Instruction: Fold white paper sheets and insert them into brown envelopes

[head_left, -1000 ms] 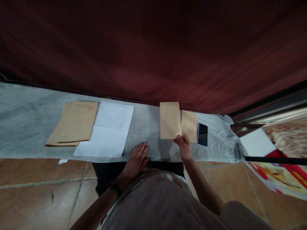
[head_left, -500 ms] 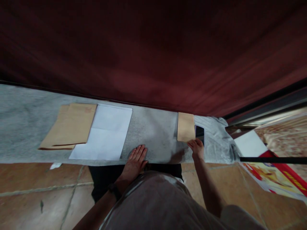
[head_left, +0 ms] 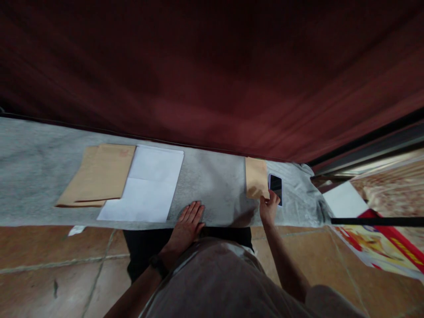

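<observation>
My left hand lies flat on the grey cloth near its front edge, fingers stretched out, holding nothing. With thumb and fingers closed, my right hand pinches the lower right corner of a small brown paper envelope. A shadow falls on the envelope's lower part. Just right of it lies a phone, dark screen up, beside my fingers. White paper sheets lie left of my left hand. Larger brown envelopes overlap the sheets' left side.
The grey cloth covers a long narrow surface against a dark red hanging fabric. A dark bar and a red and yellow printed box are at the right. A white scrap lies on the tiled floor.
My right hand has shifted slightly left, uncovering more of the phone. The small envelope's lower edge has moved a little towards me. My left hand stays put.
</observation>
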The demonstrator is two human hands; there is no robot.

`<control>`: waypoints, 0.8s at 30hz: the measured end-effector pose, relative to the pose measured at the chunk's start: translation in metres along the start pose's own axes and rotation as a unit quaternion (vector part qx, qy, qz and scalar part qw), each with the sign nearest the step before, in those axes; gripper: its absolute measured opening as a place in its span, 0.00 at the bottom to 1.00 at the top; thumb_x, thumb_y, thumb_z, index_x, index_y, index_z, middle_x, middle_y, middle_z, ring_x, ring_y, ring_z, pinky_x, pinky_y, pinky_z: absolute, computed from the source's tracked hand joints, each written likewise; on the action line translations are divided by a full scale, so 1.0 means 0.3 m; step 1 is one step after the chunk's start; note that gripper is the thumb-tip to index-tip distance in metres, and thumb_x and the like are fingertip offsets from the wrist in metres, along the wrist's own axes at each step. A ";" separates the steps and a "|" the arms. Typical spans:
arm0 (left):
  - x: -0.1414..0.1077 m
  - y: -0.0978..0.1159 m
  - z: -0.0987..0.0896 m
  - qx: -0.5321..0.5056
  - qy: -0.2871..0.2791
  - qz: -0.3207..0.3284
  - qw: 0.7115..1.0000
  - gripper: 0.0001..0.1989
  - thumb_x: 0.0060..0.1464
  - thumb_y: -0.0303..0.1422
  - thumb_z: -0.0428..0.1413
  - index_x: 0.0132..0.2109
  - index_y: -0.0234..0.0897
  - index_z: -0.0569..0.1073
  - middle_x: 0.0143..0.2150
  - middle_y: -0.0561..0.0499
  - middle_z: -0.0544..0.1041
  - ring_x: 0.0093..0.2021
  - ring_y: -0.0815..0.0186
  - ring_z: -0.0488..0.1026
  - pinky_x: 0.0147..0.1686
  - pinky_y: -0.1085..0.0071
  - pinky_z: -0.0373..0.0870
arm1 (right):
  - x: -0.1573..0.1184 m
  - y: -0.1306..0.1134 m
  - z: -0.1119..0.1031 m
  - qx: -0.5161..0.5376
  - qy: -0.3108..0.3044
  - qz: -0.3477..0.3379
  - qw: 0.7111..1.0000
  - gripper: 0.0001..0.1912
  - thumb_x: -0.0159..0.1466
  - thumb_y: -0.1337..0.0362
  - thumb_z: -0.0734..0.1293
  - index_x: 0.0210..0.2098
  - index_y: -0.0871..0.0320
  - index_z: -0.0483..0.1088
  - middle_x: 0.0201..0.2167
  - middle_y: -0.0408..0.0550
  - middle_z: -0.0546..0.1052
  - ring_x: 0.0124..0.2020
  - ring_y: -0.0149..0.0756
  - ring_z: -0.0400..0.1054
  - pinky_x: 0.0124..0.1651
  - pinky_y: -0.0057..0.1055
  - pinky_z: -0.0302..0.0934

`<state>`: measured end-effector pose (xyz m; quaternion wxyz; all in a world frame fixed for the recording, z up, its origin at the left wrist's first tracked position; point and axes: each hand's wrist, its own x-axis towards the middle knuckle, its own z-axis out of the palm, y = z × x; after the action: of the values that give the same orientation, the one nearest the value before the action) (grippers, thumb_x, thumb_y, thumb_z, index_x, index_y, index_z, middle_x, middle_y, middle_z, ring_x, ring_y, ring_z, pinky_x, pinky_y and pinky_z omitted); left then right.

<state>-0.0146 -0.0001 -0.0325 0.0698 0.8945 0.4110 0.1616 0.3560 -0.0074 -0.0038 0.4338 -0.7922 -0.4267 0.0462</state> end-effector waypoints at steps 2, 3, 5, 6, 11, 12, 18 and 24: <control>0.001 0.001 0.000 0.001 0.000 -0.001 1.000 0.28 0.68 0.38 0.48 0.71 0.35 0.60 0.72 0.39 0.62 0.72 0.53 0.58 0.69 0.52 0.59 | 0.017 -0.041 0.030 -0.116 -0.011 -0.087 0.989 0.27 0.67 0.53 0.62 0.61 0.59 0.64 0.62 0.67 0.63 0.57 0.55 0.65 0.55 0.57 0.64; 0.002 0.001 0.000 0.001 0.000 -0.001 1.000 0.28 0.68 0.38 0.48 0.71 0.35 0.61 0.72 0.39 0.63 0.72 0.53 0.58 0.69 0.52 0.59 | 0.033 -0.063 0.051 -0.166 -0.020 -0.115 0.979 0.28 0.68 0.53 0.61 0.63 0.60 0.63 0.65 0.69 0.61 0.61 0.58 0.62 0.58 0.59 0.61; 0.003 0.002 -0.001 0.004 0.000 -0.002 1.000 0.28 0.68 0.38 0.48 0.71 0.35 0.61 0.72 0.39 0.63 0.72 0.52 0.58 0.69 0.51 0.60 | 0.072 -0.105 0.102 -0.240 -0.026 -0.161 0.957 0.32 0.69 0.53 0.60 0.67 0.64 0.59 0.68 0.71 0.57 0.64 0.61 0.58 0.60 0.60 0.58; 0.003 0.002 -0.002 0.006 0.000 -0.001 1.000 0.27 0.68 0.38 0.48 0.70 0.35 0.61 0.71 0.39 0.63 0.72 0.52 0.58 0.69 0.51 0.60 | 0.092 -0.121 0.129 -0.264 -0.032 -0.181 0.947 0.33 0.69 0.54 0.60 0.68 0.65 0.56 0.69 0.71 0.56 0.66 0.61 0.56 0.62 0.61 0.56; 0.001 0.006 -0.006 0.022 -0.006 0.002 1.000 0.27 0.68 0.38 0.48 0.70 0.33 0.61 0.72 0.39 0.62 0.73 0.53 0.56 0.69 0.52 0.60 | 0.158 -0.144 0.235 -0.323 -0.057 -0.193 0.925 0.38 0.67 0.56 0.59 0.72 0.66 0.50 0.72 0.71 0.54 0.69 0.65 0.50 0.64 0.70 0.46; 0.001 0.007 -0.007 0.025 -0.009 0.001 1.000 0.27 0.68 0.38 0.49 0.70 0.33 0.61 0.72 0.39 0.61 0.73 0.53 0.56 0.69 0.52 0.60 | 0.164 -0.140 0.247 -0.327 -0.063 -0.186 0.924 0.38 0.67 0.57 0.59 0.73 0.66 0.50 0.72 0.71 0.54 0.70 0.65 0.49 0.64 0.71 0.45; 0.003 0.018 -0.026 0.028 -0.036 -0.007 0.999 0.28 0.66 0.29 0.48 0.71 0.32 0.59 0.73 0.38 0.59 0.74 0.54 0.53 0.70 0.52 0.57 | 0.208 -0.132 0.262 -0.333 -0.068 -0.121 0.933 0.38 0.65 0.60 0.59 0.72 0.67 0.51 0.71 0.69 0.56 0.70 0.66 0.48 0.64 0.69 0.48; 0.006 0.011 -0.056 0.007 -0.033 0.008 0.999 0.27 0.65 0.29 0.49 0.70 0.33 0.60 0.73 0.39 0.61 0.74 0.54 0.54 0.70 0.54 0.57 | 0.247 -0.138 0.248 -0.335 -0.054 -0.119 0.933 0.37 0.67 0.59 0.57 0.71 0.72 0.51 0.71 0.72 0.56 0.69 0.63 0.52 0.65 0.61 0.52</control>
<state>-0.0171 -0.0010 -0.0155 0.0757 0.9030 0.4026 0.1293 0.3437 0.1046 0.0022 0.1219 -0.8313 -0.5313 -0.1084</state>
